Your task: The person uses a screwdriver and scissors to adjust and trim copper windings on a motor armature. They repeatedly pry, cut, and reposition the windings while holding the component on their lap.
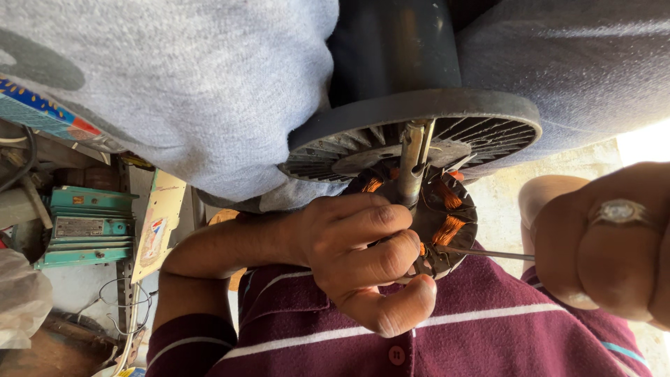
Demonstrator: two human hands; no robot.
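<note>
The left hand (363, 258) closes around the near side of a fan motor stator (436, 223), fingers curled over its rim and thumb braced underneath. The stator sits in the middle of the view, just in front of the person's striped maroon shirt (488, 328), and touches a dark ribbed motor cover (419, 129) behind it.

The right hand (614, 244), wearing a ring, is clenched about the handle end of a thin metal tool (488, 253). The tool's shaft runs level across the view from that hand, its tip meeting the stator beside an orange copper winding (448, 229).

Handling, as judged: the stator is a stack of steel laminations and is likely heavy for its bulk and fully rigid. The windings are fine enamelled wire, easily nicked or scraped. The sound place to hold is the outer steel rim or the shaft, never the coils. The bare metal may be slick if oily; that cannot be confirmed.

Orientation: the steel shaft (412, 164) gives the long axis. It runs near vertical in the view, one end entering the ribbed cover, the other lost among the fingers. The stator's flat face looks toward the cover.

A teal-green machine casing (87, 227) stands on a cluttered surface at far left.
</note>
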